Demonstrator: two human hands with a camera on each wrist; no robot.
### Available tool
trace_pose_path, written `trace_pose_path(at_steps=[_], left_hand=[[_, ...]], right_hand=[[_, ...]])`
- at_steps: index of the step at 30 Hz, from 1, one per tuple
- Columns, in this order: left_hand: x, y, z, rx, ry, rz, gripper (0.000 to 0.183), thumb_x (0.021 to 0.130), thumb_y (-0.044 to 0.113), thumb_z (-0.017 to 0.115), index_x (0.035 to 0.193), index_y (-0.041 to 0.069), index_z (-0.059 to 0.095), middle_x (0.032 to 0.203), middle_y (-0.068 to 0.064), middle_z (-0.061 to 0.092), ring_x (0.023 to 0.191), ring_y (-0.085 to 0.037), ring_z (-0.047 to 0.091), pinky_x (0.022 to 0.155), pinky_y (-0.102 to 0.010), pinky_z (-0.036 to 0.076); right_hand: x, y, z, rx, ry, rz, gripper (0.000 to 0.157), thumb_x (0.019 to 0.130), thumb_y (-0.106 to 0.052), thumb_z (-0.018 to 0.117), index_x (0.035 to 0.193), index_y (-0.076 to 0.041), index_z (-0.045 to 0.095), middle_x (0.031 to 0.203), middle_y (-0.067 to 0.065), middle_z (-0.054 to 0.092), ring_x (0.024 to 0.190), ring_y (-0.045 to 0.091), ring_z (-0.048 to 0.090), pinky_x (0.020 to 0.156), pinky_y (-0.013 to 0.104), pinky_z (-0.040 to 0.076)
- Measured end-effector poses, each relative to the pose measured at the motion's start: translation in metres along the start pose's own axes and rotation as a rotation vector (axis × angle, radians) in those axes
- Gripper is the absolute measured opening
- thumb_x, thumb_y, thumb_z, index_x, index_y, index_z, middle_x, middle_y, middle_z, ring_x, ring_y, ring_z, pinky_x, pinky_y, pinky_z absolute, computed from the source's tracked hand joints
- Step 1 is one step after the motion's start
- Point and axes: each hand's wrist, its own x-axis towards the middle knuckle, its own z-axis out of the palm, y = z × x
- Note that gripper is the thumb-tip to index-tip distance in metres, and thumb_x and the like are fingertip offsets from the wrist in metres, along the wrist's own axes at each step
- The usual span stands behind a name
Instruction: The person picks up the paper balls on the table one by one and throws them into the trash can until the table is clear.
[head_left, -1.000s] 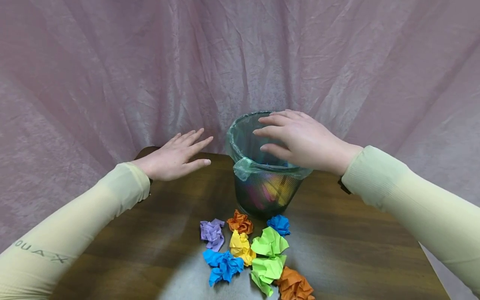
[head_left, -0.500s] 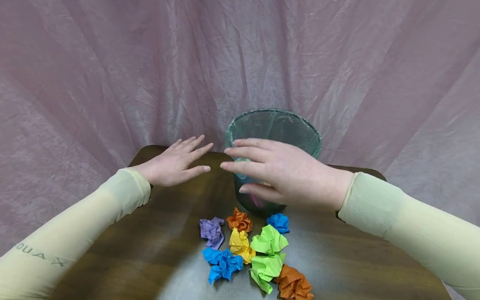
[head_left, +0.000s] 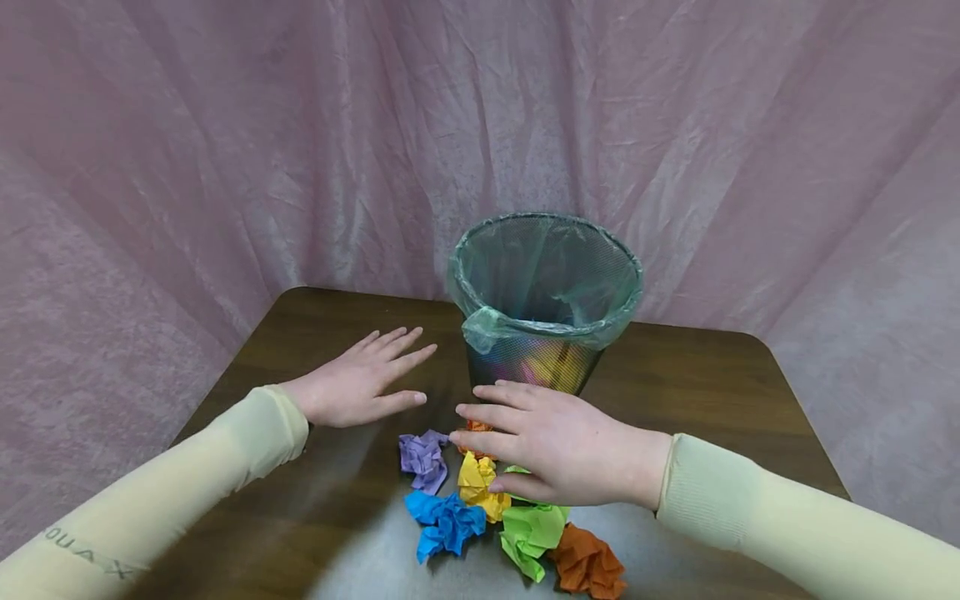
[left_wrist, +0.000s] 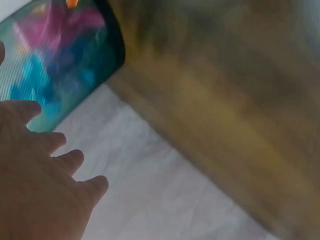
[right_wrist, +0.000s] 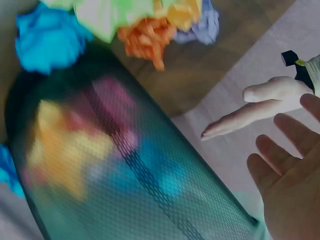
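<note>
My right hand [head_left: 566, 442], fingers straight and spread, hovers in front of the mesh wastebasket [head_left: 480, 358], over crumpled paper balls. It holds nothing and partly covers an orange ball [head_left: 477, 427] and a green one. To the left, my left hand [head_left: 360, 383] is outstretched with nothing in it, beyond the purple paper ball [head_left: 423, 460]. Nearby lie a yellow ball [head_left: 480, 487], a blue one [head_left: 446, 525], a light green one [head_left: 534, 533] and a darker orange one [head_left: 588, 562]. A blue ball [right_wrist: 50, 37] near the basket's base shows in the right wrist view.
A green plastic bag [head_left: 483, 325] lines the wastebasket and folds over its rim. Coloured crumpled paper [right_wrist: 75, 145] shows through the mesh. Brown wooden table [head_left: 697, 375] extends to both sides. Pink curtain [head_left: 375, 150] hangs behind it.
My right hand has moved from over the wastebasket's opening towards me, down to the paper balls. The left hand has come lower and nearer too. The paper balls stay in place.
</note>
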Motion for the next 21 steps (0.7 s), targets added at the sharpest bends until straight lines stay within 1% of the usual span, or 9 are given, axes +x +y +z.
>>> trace_pose_path(at_steps=[5,10,16,21], left_hand=[[-0.007,0.012,0.024,-0.057,-0.056,0.040,0.079,0.101,0.067,0.045,0.164,0.024,0.027,0.170,-0.010,0.015,0.154,-0.037,0.018,0.120,-0.058,0.020],[-0.009,0.023,0.045,-0.109,-0.122,0.045,0.078,0.100,0.066,0.049,0.163,0.025,0.029,0.169,-0.010,0.018,0.153,-0.035,0.023,0.119,-0.054,0.029],[-0.008,0.032,0.062,-0.116,-0.155,0.030,0.076,0.099,0.061,0.057,0.159,0.017,0.041,0.164,-0.016,0.031,0.149,-0.040,0.031,0.114,-0.055,0.035],[-0.007,0.036,0.070,-0.113,-0.159,-0.009,0.074,0.096,0.056,0.065,0.155,0.016,0.048,0.161,-0.017,0.038,0.146,-0.039,0.037,0.110,-0.056,0.041]], right_hand=[[-0.009,-0.007,0.030,0.004,-0.017,0.051,0.062,0.102,-0.054,0.056,0.154,-0.022,0.048,0.157,0.005,0.046,0.147,0.030,0.037,0.121,0.042,0.028],[-0.020,-0.015,0.054,0.027,-0.031,0.101,0.063,0.101,-0.057,0.056,0.154,-0.023,0.049,0.158,0.003,0.045,0.149,0.030,0.034,0.119,0.045,0.030],[-0.027,-0.020,0.070,0.047,-0.062,0.132,0.063,0.102,-0.058,0.052,0.155,-0.024,0.048,0.159,0.003,0.043,0.148,0.031,0.036,0.117,0.049,0.034],[-0.031,-0.021,0.076,0.070,-0.100,0.132,0.063,0.103,-0.057,0.052,0.156,-0.023,0.047,0.160,0.005,0.042,0.148,0.032,0.036,0.116,0.051,0.034]])
